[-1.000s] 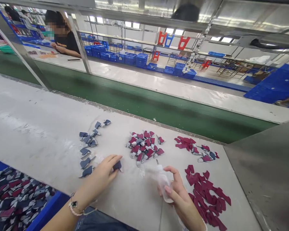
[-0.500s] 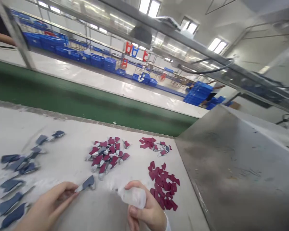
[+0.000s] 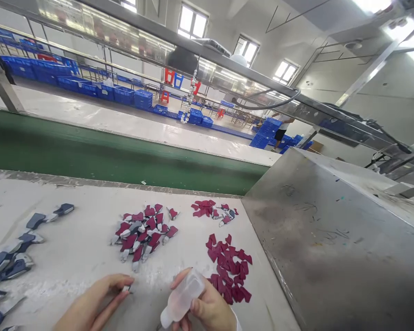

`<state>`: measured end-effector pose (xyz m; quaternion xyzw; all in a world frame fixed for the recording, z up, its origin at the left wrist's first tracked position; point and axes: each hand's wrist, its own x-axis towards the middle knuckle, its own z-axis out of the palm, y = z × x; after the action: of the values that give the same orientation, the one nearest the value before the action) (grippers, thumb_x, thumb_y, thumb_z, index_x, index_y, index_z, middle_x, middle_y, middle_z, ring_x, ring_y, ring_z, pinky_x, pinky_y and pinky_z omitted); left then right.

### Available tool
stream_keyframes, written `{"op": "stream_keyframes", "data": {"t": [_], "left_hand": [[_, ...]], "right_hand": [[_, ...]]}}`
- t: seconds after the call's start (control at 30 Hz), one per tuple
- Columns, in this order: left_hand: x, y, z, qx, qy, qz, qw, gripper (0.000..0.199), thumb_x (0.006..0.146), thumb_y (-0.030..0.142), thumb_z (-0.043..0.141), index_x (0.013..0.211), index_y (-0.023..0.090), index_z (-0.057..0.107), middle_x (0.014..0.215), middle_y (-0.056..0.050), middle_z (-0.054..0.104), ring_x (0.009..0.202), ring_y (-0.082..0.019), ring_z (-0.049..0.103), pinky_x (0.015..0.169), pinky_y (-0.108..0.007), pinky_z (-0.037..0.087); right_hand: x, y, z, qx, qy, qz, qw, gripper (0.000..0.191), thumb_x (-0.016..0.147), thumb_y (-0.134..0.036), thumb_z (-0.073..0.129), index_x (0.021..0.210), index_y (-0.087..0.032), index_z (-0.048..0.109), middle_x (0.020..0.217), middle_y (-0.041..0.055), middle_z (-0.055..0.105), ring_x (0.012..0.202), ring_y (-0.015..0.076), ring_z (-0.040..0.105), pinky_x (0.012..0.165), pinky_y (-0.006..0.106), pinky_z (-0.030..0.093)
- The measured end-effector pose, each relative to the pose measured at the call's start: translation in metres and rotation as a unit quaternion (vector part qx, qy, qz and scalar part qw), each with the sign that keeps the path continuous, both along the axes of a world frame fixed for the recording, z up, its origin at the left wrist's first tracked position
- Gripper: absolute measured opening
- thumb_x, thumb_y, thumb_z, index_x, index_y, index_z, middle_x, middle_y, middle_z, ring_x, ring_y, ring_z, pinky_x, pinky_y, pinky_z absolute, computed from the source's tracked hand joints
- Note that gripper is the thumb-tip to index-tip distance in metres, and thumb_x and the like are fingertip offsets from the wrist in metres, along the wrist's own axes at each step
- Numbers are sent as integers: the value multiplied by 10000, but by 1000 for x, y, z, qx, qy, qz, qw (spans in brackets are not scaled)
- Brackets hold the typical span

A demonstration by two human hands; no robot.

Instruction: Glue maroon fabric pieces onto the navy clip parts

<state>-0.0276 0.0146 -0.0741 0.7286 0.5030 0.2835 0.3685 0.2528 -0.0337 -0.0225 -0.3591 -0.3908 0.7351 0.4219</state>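
Note:
My left hand (image 3: 96,301) sits at the bottom of the view, pinching a small piece (image 3: 126,288) whose white tip alone shows past the fingers. My right hand (image 3: 209,307) grips a translucent plastic squeeze bottle (image 3: 182,298), tilted with its narrow end low and to the left. Between the hands lies a heap of maroon-and-white pieces (image 3: 141,236). Loose maroon cut shapes (image 3: 227,269) lie just beyond my right hand. A smaller maroon cluster (image 3: 210,209) lies further back, and dark blue pieces with white strips (image 3: 17,250) line the left side.
All this lies on a white work table (image 3: 72,262), with a dull steel sheet (image 3: 324,239) at its right. Beyond runs a green conveyor belt (image 3: 106,154). Stacked blue crates (image 3: 124,95) and a distant person (image 3: 282,129) stand across the hall.
The view has swung right and up since the earliest frame. My left hand's blue piece has gone from sight inside the fingers, leaving a white tip. The bottle now tilts, its narrow end lower left.

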Motion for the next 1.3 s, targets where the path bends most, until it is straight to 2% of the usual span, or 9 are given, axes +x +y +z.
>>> {"op": "stream_keyframes", "data": {"t": [0.17, 0.27, 0.37, 0.47, 0.53, 0.63, 0.8, 0.87, 1.3], "left_hand": [[14, 5, 17, 32, 28, -11, 999, 288, 889, 408, 587, 1138, 326, 706, 1166, -33, 752, 1085, -282, 706, 948, -388, 575], [20, -3, 39, -84, -67, 13, 994, 399, 928, 363, 555, 1319, 280, 564, 1039, -54, 745, 942, -234, 724, 883, -377, 587], [26, -14, 59, -243, -229, 26, 942, 479, 927, 385, 597, 1372, 252, 481, 882, -20, 692, 846, -189, 707, 805, -333, 594], [31, -28, 69, -353, -340, 28, 871, 492, 862, 357, 707, 1304, 239, 527, 1042, -62, 704, 897, -190, 720, 837, -341, 584], [34, -37, 70, -376, -362, 19, 853, 637, 760, 267, 811, 1321, 263, 507, 1191, -84, 683, 940, -196, 724, 853, -340, 579], [38, -50, 71, -363, -345, 21, 865, 733, 681, 185, 851, 1310, 275, 488, 1198, -72, 677, 909, -190, 733, 837, -348, 594], [41, -65, 77, -233, -198, 34, 951, 556, 700, 258, 844, 1157, 252, 527, 861, 27, 664, 723, -150, 692, 723, -299, 582], [41, -67, 80, -197, -151, 19, 968, 455, 720, 288, 830, 1065, 239, 536, 821, 35, 649, 690, -134, 658, 680, -272, 553], [40, -65, 93, -149, -116, -41, 981, 318, 770, 231, 767, 982, 230, 530, 832, 39, 649, 698, -110, 615, 667, -216, 522]], "right_hand": [[3, -6, 6, -7, -26, 27, 999, 605, 663, -489, 875, 1058, -190, 528, 732, 65, 734, 477, 109, 577, 445, 197, 401], [9, -12, 16, -6, -33, 37, 999, 560, 670, -473, 866, 1001, -220, 491, 696, 36, 719, 462, 118, 567, 426, 200, 372], [14, -13, 28, 13, -48, 32, 998, 488, 674, -504, 848, 903, -234, 511, 620, -20, 634, 456, 110, 497, 442, 220, 327], [12, -11, 43, 42, -86, 13, 995, 381, 682, -450, 852, 828, -228, 578, 672, -18, 596, 554, 128, 478, 525, 257, 345], [8, -9, 52, 55, -110, 2, 992, 340, 684, -410, 854, 833, -227, 609, 721, -12, 591, 614, 143, 488, 574, 272, 366], [0, -7, 62, 78, -166, -5, 983, 365, 709, -390, 830, 969, -228, 632, 763, -1, 614, 644, 164, 538, 597, 288, 419], [-12, -18, 67, 139, -241, -42, 959, 352, 706, -283, 830, 990, -237, 628, 829, 19, 663, 671, 181, 624, 574, 287, 493], [-18, -25, 69, 173, -263, -57, 947, 341, 702, -264, 834, 972, -237, 627, 814, 13, 665, 656, 177, 624, 569, 287, 494], [-35, -28, 88, 204, -345, -23, 916, 225, 796, -315, 787, 919, -242, 614, 744, -19, 643, 620, 154, 622, 569, 279, 488]]}}
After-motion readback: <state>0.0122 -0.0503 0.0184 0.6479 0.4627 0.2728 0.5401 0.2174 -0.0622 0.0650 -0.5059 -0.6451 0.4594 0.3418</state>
